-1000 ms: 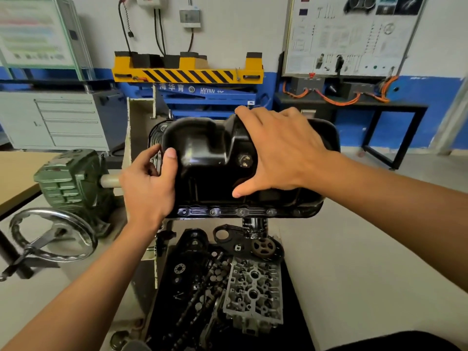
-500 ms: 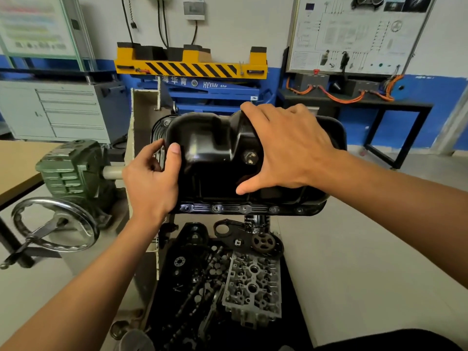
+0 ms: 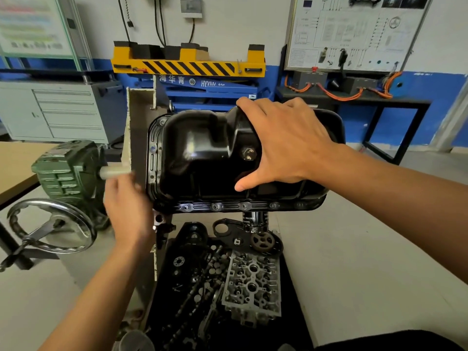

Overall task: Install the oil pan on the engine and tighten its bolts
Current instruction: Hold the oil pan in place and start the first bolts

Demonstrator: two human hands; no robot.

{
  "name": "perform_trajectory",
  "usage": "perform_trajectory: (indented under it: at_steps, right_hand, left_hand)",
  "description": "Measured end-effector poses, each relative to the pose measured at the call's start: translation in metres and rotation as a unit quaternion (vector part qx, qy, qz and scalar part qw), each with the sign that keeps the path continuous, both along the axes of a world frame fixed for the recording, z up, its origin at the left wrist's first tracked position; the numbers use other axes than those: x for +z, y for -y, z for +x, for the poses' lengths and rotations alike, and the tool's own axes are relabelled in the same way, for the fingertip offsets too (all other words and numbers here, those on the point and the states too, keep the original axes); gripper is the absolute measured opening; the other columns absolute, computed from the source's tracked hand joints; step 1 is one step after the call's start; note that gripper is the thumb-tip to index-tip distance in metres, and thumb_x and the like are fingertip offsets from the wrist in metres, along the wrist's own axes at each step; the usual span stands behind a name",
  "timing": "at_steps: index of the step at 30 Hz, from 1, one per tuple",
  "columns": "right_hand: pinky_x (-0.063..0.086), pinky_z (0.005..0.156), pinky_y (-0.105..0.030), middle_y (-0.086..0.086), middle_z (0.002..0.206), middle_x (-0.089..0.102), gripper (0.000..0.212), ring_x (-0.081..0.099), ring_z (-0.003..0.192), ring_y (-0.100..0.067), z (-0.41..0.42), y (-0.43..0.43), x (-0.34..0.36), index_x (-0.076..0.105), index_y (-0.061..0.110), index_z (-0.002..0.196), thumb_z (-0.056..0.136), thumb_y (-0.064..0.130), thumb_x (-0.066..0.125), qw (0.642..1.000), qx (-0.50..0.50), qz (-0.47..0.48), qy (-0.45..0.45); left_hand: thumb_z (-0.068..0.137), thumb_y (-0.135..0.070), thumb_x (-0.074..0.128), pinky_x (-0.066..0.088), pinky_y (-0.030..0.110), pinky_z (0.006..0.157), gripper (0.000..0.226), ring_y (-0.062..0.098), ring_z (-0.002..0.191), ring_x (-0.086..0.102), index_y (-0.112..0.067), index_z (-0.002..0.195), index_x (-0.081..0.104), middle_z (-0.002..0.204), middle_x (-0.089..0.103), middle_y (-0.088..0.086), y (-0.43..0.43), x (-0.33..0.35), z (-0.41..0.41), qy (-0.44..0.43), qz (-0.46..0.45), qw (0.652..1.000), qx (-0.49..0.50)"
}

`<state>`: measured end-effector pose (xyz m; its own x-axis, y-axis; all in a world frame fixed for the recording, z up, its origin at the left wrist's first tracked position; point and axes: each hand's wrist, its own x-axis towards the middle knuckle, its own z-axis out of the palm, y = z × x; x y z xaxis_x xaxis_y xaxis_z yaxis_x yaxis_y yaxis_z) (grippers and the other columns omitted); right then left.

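**Pressing the oil pan onto the engine, one hand spread on it**

Head view: the black oil pan (image 3: pixel 202 158) sits upside-up on the engine stand, its flange facing down, and it hides nearly all of the engine beneath it. A row of bolts (image 3: pixel 215 206) shows along the near flange. The right hand (image 3: pixel 286 145) lies flat on the pan's raised right part, fingers (image 3: pixel 253 107) spread and straight, thumb stretched down the near wall just beside the drain plug (image 3: pixel 249 153). The left hand (image 3: pixel 126 206) is just beside the pan's left end and not touching it; it is blurred, so I cannot tell how its fingers lie.

Below the pan a black tray (image 3: pixel 291 312) holds loose engine parts: a grey cylinder head (image 3: pixel 253 287), a toothed sprocket (image 3: pixel 263 240), a chain and many small round pieces. An oil filter (image 3: pixel 254 220) hangs under the flange; its print is too small to read.

A green gearbox (image 3: pixel 68 168) with a handwheel (image 3: pixel 50 226) stands left, near a tan desk (image 3: pixel 15 163). The blue lift (image 3: pixel 210 84) behind bears Chinese characters and letters starting "HY".
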<state>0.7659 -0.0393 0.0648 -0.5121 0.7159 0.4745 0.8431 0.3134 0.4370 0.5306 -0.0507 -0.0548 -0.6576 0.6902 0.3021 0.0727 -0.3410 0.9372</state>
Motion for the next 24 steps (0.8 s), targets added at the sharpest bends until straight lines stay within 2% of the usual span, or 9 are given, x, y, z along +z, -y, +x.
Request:
perform_trajectory:
  at_steps: [2,4,8,11,13,16,18,21,24]
  right_hand:
    - [0.045,0.088,-0.046,-0.009,0.124,0.058,0.14,0.061,0.098,-0.031,0.0,-0.001,0.0,0.021,0.013,0.147,0.042,0.103,0.045,1.0,0.003,-0.001,-0.002]
    - [0.045,0.088,-0.047,-0.009,0.124,0.057,0.141,0.061,0.099,-0.031,0.0,-0.001,0.0,0.021,0.013,0.147,0.042,0.103,0.045,1.0,0.002,-0.004,-0.003]
    - [0.044,0.09,-0.047,-0.008,0.126,0.056,0.142,0.06,0.1,-0.031,0.0,0.0,0.0,0.018,0.013,0.149,0.042,0.104,0.043,1.0,-0.001,-0.008,0.003]
    - [0.044,0.089,-0.047,-0.008,0.126,0.056,0.142,0.059,0.098,-0.03,0.0,0.0,0.001,0.018,0.013,0.149,0.042,0.104,0.044,1.0,-0.001,-0.008,0.005]
    - [0.044,0.09,-0.047,-0.007,0.125,0.056,0.142,0.059,0.097,-0.03,0.001,0.0,0.001,0.019,0.013,0.149,0.042,0.103,0.044,1.0,0.0,-0.007,0.004]
    - [0.044,0.089,-0.047,-0.007,0.125,0.056,0.141,0.06,0.098,-0.03,0.001,-0.002,0.0,0.02,0.013,0.148,0.042,0.104,0.043,1.0,0.004,-0.004,0.001]
    - [0.044,0.089,-0.047,-0.007,0.124,0.056,0.142,0.06,0.097,-0.03,0.001,-0.003,0.0,0.02,0.013,0.148,0.041,0.104,0.042,1.0,0.006,-0.002,0.002]
    - [0.043,0.088,-0.047,-0.008,0.125,0.056,0.142,0.06,0.098,-0.031,0.001,-0.005,-0.001,0.02,0.013,0.148,0.041,0.104,0.042,1.0,0.009,-0.002,-0.001]
    - [0.043,0.088,-0.047,-0.008,0.126,0.056,0.142,0.06,0.1,-0.031,0.001,-0.005,-0.001,0.02,0.013,0.148,0.041,0.104,0.043,1.0,0.009,-0.003,-0.001]
  left_hand:
    - [0.086,0.003,0.037,0.029,0.021,0.041,0.026,0.011,0.048,0.034,-0.017,0.07,0.042,0.059,0.034,-0.001,0.023,-0.021,0.01,0.192,-0.049,0.975,-0.101]
    - [0.086,0.001,0.036,0.027,0.021,0.038,0.024,0.011,0.05,0.032,-0.019,0.076,0.043,0.059,0.04,-0.001,0.049,-0.042,0.028,0.303,-0.124,0.917,-0.228]
    - [0.089,0.01,0.033,0.033,0.022,0.037,0.023,0.014,0.052,0.041,-0.008,0.098,0.045,0.066,0.053,0.009,0.068,-0.071,0.063,0.323,-0.244,0.83,-0.382]
    - [0.092,0.017,0.033,0.037,0.023,0.035,0.027,0.017,0.05,0.047,-0.001,0.105,0.048,0.072,0.062,0.019,0.06,-0.082,0.07,0.312,-0.313,0.791,-0.424]
    - [0.096,0.015,0.037,0.041,0.022,0.035,0.023,0.017,0.05,0.051,0.003,0.109,0.051,0.079,0.066,0.022,0.056,-0.088,0.068,0.307,-0.34,0.769,-0.447]
    - [0.1,0.002,0.044,0.041,0.021,0.033,0.016,0.016,0.046,0.052,0.004,0.114,0.053,0.081,0.068,0.022,0.052,-0.092,0.065,0.309,-0.339,0.762,-0.458]
    - [0.103,-0.011,0.046,0.034,0.019,0.03,0.019,0.013,0.04,0.045,0.003,0.111,0.054,0.068,0.061,0.015,0.05,-0.091,0.067,0.318,-0.325,0.76,-0.465]
    - [0.105,-0.03,0.042,0.02,0.017,0.03,0.032,0.011,0.034,0.03,-0.004,0.092,0.055,0.05,0.036,0.003,0.048,-0.087,0.074,0.319,-0.31,0.758,-0.477]
    - [0.105,-0.04,0.038,0.014,0.018,0.035,0.04,0.01,0.034,0.023,-0.014,0.076,0.048,0.047,0.028,-0.001,0.042,-0.081,0.085,0.282,-0.325,0.776,-0.461]
